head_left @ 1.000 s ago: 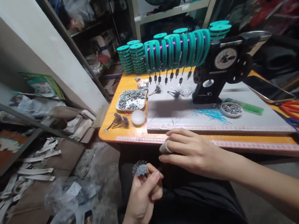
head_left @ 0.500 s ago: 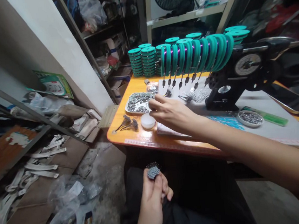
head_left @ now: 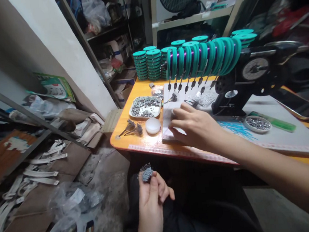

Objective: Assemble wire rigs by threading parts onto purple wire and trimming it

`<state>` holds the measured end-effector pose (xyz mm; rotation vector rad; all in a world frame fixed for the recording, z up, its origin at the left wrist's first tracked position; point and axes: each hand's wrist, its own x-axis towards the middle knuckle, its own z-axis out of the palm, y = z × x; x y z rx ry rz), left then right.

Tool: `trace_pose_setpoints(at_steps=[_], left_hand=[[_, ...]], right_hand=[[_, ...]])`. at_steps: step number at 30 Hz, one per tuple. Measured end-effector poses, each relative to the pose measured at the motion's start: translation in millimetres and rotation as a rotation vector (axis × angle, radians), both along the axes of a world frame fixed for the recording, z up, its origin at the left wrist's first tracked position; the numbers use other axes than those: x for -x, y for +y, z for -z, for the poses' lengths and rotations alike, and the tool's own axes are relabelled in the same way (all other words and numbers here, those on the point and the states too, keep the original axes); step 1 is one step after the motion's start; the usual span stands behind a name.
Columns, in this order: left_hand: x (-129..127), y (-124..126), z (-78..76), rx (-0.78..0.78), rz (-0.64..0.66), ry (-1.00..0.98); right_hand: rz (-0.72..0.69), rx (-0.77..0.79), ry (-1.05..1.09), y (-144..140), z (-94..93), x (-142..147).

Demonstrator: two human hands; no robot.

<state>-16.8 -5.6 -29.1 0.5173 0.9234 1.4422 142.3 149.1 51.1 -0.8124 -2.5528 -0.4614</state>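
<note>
Orange table [head_left: 135,144]; L hand [head_left: 151,200] pinches bundle [head_left: 146,173].

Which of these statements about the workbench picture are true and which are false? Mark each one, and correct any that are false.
1. The left hand holds a small grey bundle. True.
2. The right hand rests inside the metal tray. False: it lies on the white board, beside the tray.
3. The teal spools on the black machine carry purple thread. True.
4. The round white lid sits on the floor. False: it sits on the orange table, just in front of the tray.
5. Blue sticks lie on the white board. True.
</note>
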Motion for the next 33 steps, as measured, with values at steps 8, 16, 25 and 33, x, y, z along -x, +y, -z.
trace_pose_setpoints(at_steps=[8, 16, 25, 33], left_hand=[[-22, 7, -28.5, -0.068, 0.232, -0.204], [-43, 12, -26.7, -0.167, 0.181, 0.098], [-43, 8, -28.6, -0.184, 0.178, 0.303], [-40, 8, -25.1, -0.168, 0.195, 0.383]], right_hand=[[-0.092, 0.569, 0.551, -66, -5.8, -31], [-0.111, 0.693, 0.820, -98, 9.3, -21], [-0.063, 0.754, 0.870, -104, 10.5, -21], [-0.112, 0.897, 0.945, -106, 19.2, -21]])
